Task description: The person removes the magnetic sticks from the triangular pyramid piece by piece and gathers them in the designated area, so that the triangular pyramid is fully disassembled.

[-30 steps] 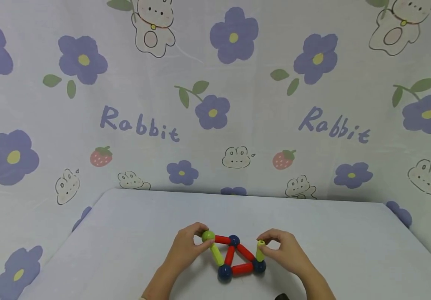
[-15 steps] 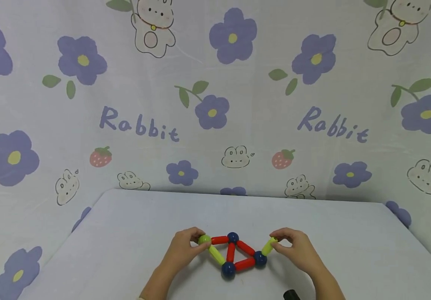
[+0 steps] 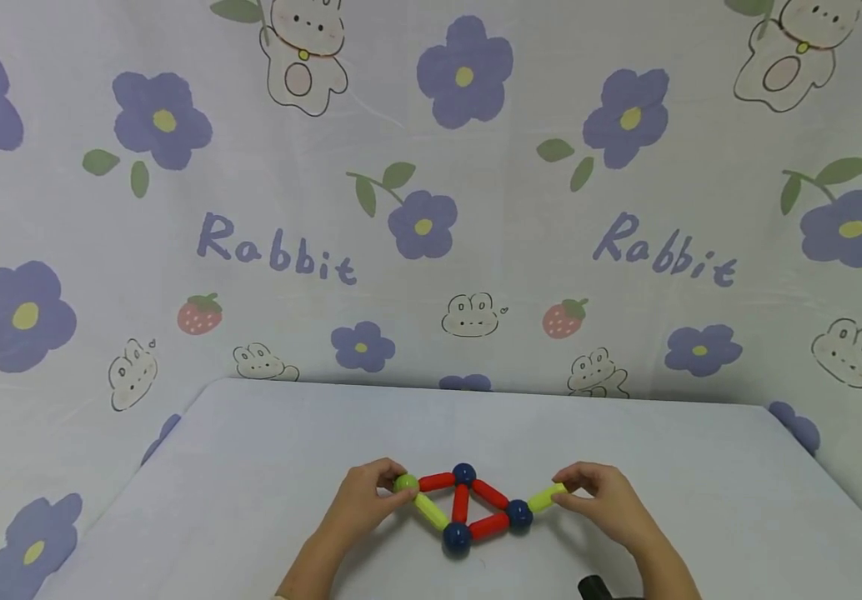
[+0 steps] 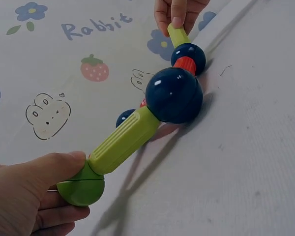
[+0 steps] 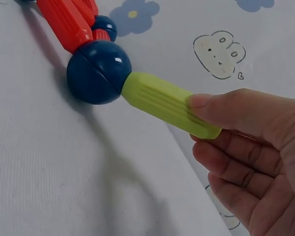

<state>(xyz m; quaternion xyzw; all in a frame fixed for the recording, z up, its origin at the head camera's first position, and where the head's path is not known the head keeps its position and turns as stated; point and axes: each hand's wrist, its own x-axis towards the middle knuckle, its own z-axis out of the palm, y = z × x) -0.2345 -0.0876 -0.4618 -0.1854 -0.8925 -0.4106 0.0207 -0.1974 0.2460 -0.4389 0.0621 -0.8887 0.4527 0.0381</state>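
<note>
soft shadows streak the white table (image 4: 255, 172) in dim wrist views.

The right hand (image 3: 608, 502) pinches a yellow-green rod (image 3: 546, 498).

Both forearms (image 3: 314, 562) are bare, with a black rounded piece (image 3: 593, 587) beside the right one.

The left hand (image 4: 27, 194) partly hides the green ball (image 4: 84, 191) from view
</note>
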